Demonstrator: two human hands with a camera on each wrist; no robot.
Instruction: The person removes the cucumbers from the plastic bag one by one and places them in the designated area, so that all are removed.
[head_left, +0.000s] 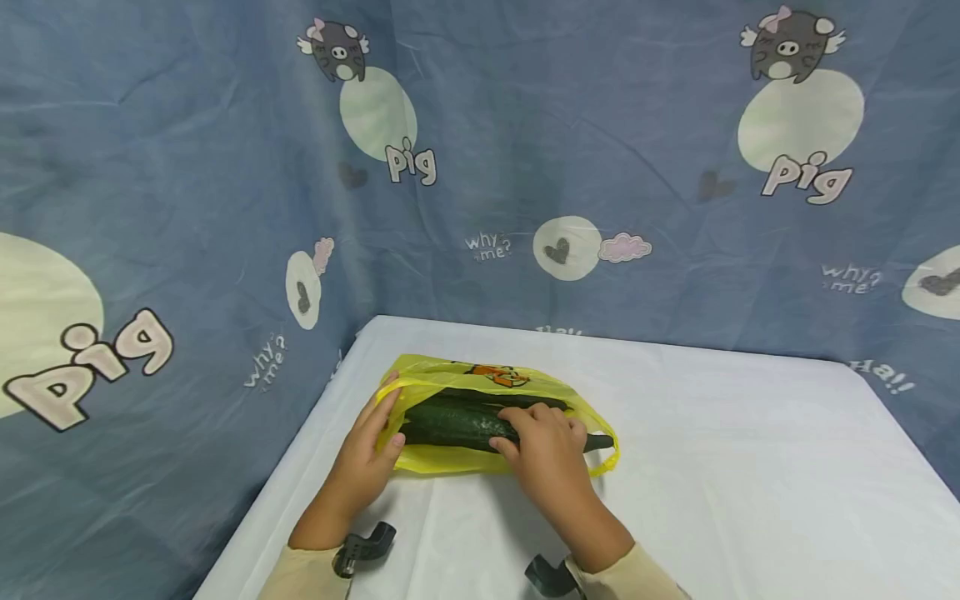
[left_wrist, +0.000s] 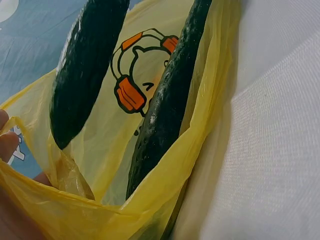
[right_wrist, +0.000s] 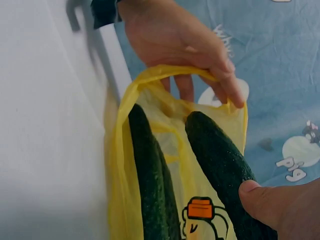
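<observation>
A thin yellow plastic bag with an orange and black print lies on its side on the white table, its mouth held wide. My left hand grips the bag's rim on the left, fingers bent over the edge in the right wrist view. Inside the mouth, my right hand holds a dark green cucumber, thumb pressed along its side; its other fingers are hidden there. Beside it, apart, another cucumber rests against the bag's wall. A further cucumber edge shows behind that one.
The white cloth-covered table extends to the right of the bag. A blue curtain with pig prints stands behind and to the left. Black camera mounts stick out from both wrists.
</observation>
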